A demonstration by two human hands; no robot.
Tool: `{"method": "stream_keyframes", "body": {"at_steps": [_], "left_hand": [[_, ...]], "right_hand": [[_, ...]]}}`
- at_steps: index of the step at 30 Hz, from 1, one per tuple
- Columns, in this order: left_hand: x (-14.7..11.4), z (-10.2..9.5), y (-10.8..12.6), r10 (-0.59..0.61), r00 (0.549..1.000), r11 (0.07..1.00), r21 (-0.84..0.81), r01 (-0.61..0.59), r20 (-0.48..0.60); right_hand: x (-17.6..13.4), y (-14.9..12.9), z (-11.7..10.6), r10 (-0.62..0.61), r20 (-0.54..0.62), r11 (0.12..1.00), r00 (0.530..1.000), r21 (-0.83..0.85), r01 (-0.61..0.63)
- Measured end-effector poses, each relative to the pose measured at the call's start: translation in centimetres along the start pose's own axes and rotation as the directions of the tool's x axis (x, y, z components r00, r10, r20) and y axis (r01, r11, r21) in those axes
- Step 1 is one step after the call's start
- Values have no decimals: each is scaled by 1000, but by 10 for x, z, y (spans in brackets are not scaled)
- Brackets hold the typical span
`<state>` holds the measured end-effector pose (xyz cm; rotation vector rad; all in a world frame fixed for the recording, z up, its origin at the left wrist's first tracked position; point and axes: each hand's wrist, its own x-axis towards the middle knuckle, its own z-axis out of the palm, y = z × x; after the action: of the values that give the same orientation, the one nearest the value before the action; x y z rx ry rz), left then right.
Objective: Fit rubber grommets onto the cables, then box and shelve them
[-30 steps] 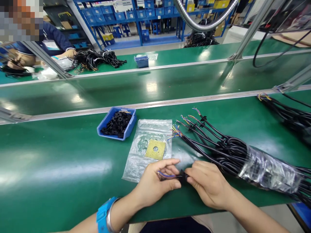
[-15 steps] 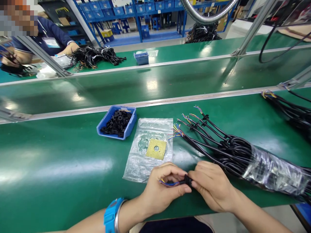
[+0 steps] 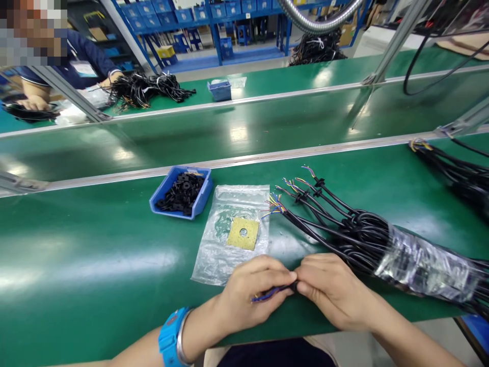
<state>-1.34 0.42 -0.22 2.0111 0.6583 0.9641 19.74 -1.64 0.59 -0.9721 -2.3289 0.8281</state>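
Note:
My left hand [image 3: 254, 293] pinches the end of a black cable, whose blue, yellow and other coloured wires [image 3: 269, 294] stick out to the left beneath its fingers. Against its fingertips, my right hand [image 3: 332, 290] is closed on the same cable. A small black grommet [image 3: 293, 286] on the cable is mostly hidden between the two hands. Right of them lies a plastic-wrapped bundle of black cables [image 3: 367, 234] with bare coloured wire ends; a few carry black grommets [image 3: 301, 196]. Just beyond my left hand, a yellow square pad [image 3: 250, 239] with a round hole rests on a clear plastic bag [image 3: 214, 260].
A blue bin [image 3: 155, 206] of small black parts stands beyond the bag to the left. More black cables [image 3: 454, 168] lie at the far right. Behind the metal rail, a co-worker [image 3: 91, 66] handles black cables at another green bench [image 3: 275, 79].
My fingertips have closed together over the grommet, which showed more plainly before. The coloured wires tilt slightly lower. The co-worker's hand at far left has come down onto the cables.

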Motion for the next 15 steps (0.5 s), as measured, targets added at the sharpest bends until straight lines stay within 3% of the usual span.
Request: {"method": "stream_keyframes", "body": {"at_steps": [5, 8, 10, 13, 15], "left_hand": [[-2, -22, 0, -252, 949, 957, -100, 274, 190], [-1, -35, 9, -199, 930, 953, -162, 258, 308], [-2, -36, 15, -152, 912, 949, -202, 242, 380], [-4, -26, 17, -129, 823, 936, -206, 285, 553], [-6, -17, 16, -114, 801, 943, -191, 274, 588]], "right_hand": [[0, 0, 3, -20, -53, 997, 998, -77, 15], [0, -2, 3, -19, -22, 990, 1000, -141, 15], [1, -4, 2, -87, -51, 985, 995, -157, 78], [5, -8, 0, -197, -242, 948, 950, -295, 121], [9, -9, -5, -174, -357, 864, 918, -502, -31]]}}
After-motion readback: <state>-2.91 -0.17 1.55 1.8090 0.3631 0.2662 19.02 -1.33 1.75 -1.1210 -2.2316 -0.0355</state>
